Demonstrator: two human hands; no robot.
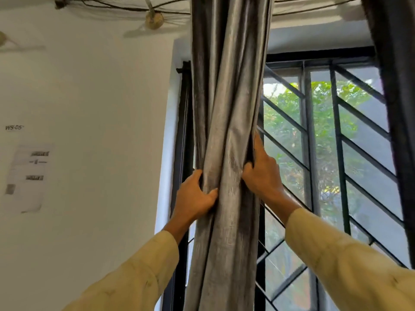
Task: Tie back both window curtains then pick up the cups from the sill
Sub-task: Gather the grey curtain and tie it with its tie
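The left curtain [229, 90], shiny grey fabric, hangs gathered into a tight vertical bundle in front of the window's left side. My left hand [195, 195] grips the bundle's left edge, with fingers wrapped into the folds. My right hand [261, 171] clutches its right edge a little higher, fingers tucked behind the fabric. A second, dark curtain [395, 108] hangs at the far right edge. No sill, cups or tieback show in this view.
Behind the curtain stands a black-framed window [307, 135] with diagonal metal bars [359, 153] and green foliage outside. A white wall [89, 108] with paper labels [27, 176] fills the left. Dried branch decorations [153, 19] hang near the ceiling.
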